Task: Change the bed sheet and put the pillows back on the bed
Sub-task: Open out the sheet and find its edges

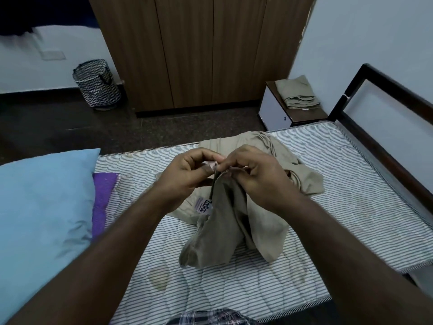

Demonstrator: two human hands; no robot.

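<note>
I see both hands raised over the middle of the mattress (328, 195), working the same edge of the sheet (225, 221). The left hand (187, 177) has its fingers (206, 158) curled, pinching the sheet's top edge between thumb and fingertips. The right hand (255, 181) is just beside it, almost touching, its fingers also curled and pinching the same edge. The sheet is beige; the pinched part hangs down from the hands in a loose fold to the mattress, and the rest lies crumpled behind the hands on the striped, bare mattress. A white label (205, 205) with printed lettering shows on the sheet just below the left hand. A small pale scrap sits between the left thumb and fingers; I cannot tell for certain whether it is a second tag or part of the hem. A blue pillow (44, 207) lies on the left end of the mattress, partly covering a purple cloth (103, 198) beneath it. The headboard (379, 106) stands at the right end of the bed. Beside it, against the wall, a nightstand (274, 113) carries a folded beige cloth (296, 95). A wooden wardrobe (199, 50) fills the back of the room, and a zigzag-patterned basket (97, 83) stands on the dark floor to its left.
</note>
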